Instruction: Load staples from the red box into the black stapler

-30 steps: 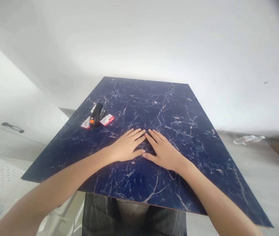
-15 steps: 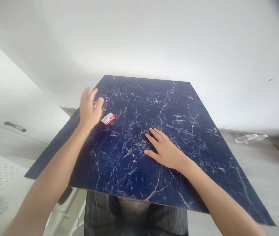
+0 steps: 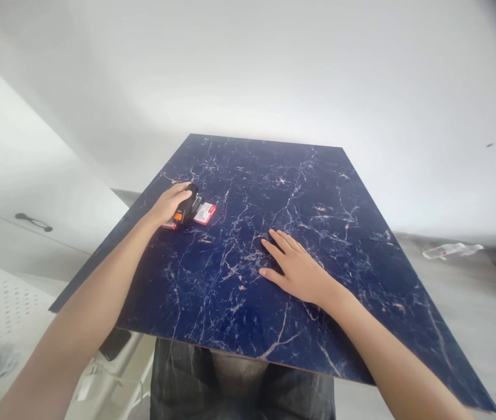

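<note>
A dark blue tabletop with white, marble-like veins (image 3: 248, 303) spreads beneath and around both hands, its near edge crossing over a pair of dark grey trousers (image 3: 182, 379) on the person's own side of the hands. Well off to the left of the left hand, lower down, a white panel dotted with rows of small holes (image 3: 0, 300) shows past the table's edge.

The right hand (image 3: 294, 265) lies palm down on the veined surface, fingers loosely spread, holding nothing. The left hand (image 3: 166, 204) is farther forward, its fingers and thumb bent against the left side of a black, elongated device (image 3: 189, 205); whether they grip it firmly cannot be told. Far to the right of the right hand, beyond the table, lies a clear plastic bottle (image 3: 451, 251).

A flat red-and-white box (image 3: 205, 214) sits just right of the device, between the two hands but much nearer the left. A second red-and-white piece (image 3: 169, 225) (mostly hidden) peeks out below the left hand. Smallest is an orange patch (image 3: 178, 216) on the device's near end.
</note>
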The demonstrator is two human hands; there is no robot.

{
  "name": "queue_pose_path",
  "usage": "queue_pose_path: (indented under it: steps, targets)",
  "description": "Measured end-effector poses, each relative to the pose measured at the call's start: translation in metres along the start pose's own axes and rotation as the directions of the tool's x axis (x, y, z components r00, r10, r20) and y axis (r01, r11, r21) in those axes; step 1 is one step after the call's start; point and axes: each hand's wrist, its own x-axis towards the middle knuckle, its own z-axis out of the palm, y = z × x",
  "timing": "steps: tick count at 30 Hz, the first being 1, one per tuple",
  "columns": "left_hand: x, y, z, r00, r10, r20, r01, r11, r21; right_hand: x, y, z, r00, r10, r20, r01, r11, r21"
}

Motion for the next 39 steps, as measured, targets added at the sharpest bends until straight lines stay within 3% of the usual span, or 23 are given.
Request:
queue_pose_path:
  steps: [4, 6, 9, 11, 13, 15, 18, 21, 26, 32, 36, 39]
  targets:
    - [-0.014, 0.026, 0.015, 0.973, 0.124, 0.195, -0.108, 0.990, -0.091, 0.000, 0.000, -0.001, 1.000, 0.003, 0.019, -0.003, 1.000, -0.008]
    - [-0.026, 0.044, 0.028, 0.930, 0.218, 0.297, -0.197, 0.975, -0.100, 0.001, -0.002, -0.002, 1.000, 0.015, 0.005, -0.015, 1.000, 0.003]
    - [-0.048, 0.075, 0.048, 0.829, 0.335, 0.448, -0.304, 0.942, -0.141, 0.004, -0.005, -0.004, 0.995, 0.028, -0.096, -0.023, 0.998, 0.056]
    - [-0.063, 0.094, 0.057, 0.736, 0.388, 0.554, -0.353, 0.919, -0.174, 0.007, -0.008, -0.006, 0.986, 0.007, -0.165, 0.009, 0.996, 0.094]
    - [-0.076, 0.108, 0.059, 0.646, 0.403, 0.648, -0.404, 0.901, -0.157, 0.008, -0.010, -0.009, 0.980, -0.027, -0.196, 0.053, 0.990, 0.127]
    - [-0.086, 0.117, 0.053, 0.600, 0.388, 0.700, -0.478, 0.875, -0.075, 0.009, -0.011, -0.012, 0.979, -0.033, -0.200, 0.065, 0.986, 0.155]
    - [-0.093, 0.121, 0.037, 0.619, 0.334, 0.711, -0.551, 0.829, 0.091, 0.009, -0.013, -0.018, 0.981, 0.064, -0.181, -0.033, 0.985, 0.169]
    - [-0.093, 0.120, 0.030, 0.649, 0.340, 0.681, -0.577, 0.803, 0.150, 0.009, -0.013, -0.020, 0.972, 0.167, -0.166, -0.140, 0.977, 0.160]
    - [-0.086, 0.114, 0.046, 0.675, 0.500, 0.543, -0.651, 0.750, 0.119, 0.013, -0.013, -0.010, 0.952, 0.132, -0.277, -0.085, 0.981, 0.176]
    - [-0.080, 0.100, 0.060, 0.622, 0.673, 0.401, -0.763, 0.636, 0.115, 0.020, -0.006, -0.006, 0.948, 0.147, -0.282, -0.087, 0.973, 0.214]
    - [-0.078, 0.097, 0.059, 0.624, 0.668, 0.405, -0.763, 0.634, 0.128, 0.013, 0.017, -0.026, 0.965, 0.172, -0.197, -0.122, 0.962, 0.244]
    - [-0.078, 0.097, 0.058, 0.623, 0.664, 0.414, -0.769, 0.617, 0.166, 0.002, 0.038, -0.046, 0.953, 0.274, -0.129, -0.246, 0.948, 0.201]
